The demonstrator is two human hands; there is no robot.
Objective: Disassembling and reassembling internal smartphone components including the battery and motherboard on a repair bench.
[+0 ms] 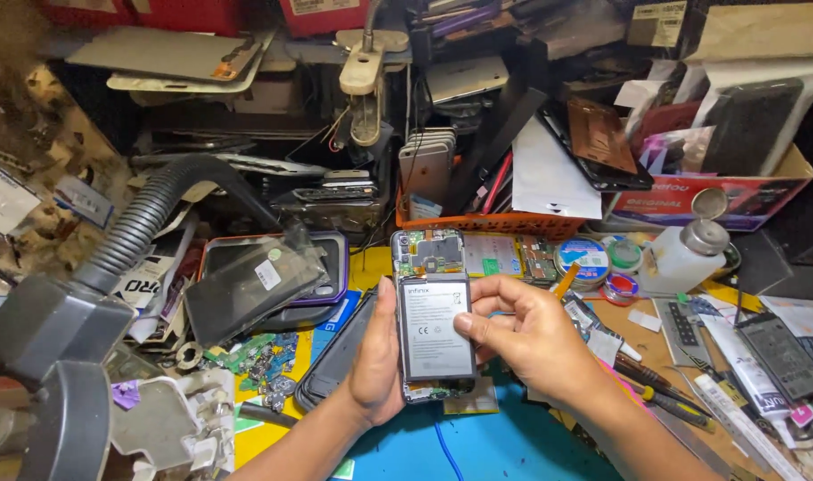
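Phone [431, 313] with its back off sits upright between my hands above the desk's [513, 454] blue mat. My left hand [377, 356] cups its left edge, fingers curled behind; my right hand [529, 334] pinches the battery [436, 331] with its thumb on the face.

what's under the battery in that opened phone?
The battery covers most of the opened phone. Circuit boards show above and below it; the middle is hidden. Left hand grips the phone's edge, right hand presses the battery.

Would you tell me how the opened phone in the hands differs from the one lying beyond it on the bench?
The held phone is gripped by the left hand and right hand; the far phone lies untouched. The held phone's battery covers its middle; the far phone shows bare circuitry. Both have their backs off.
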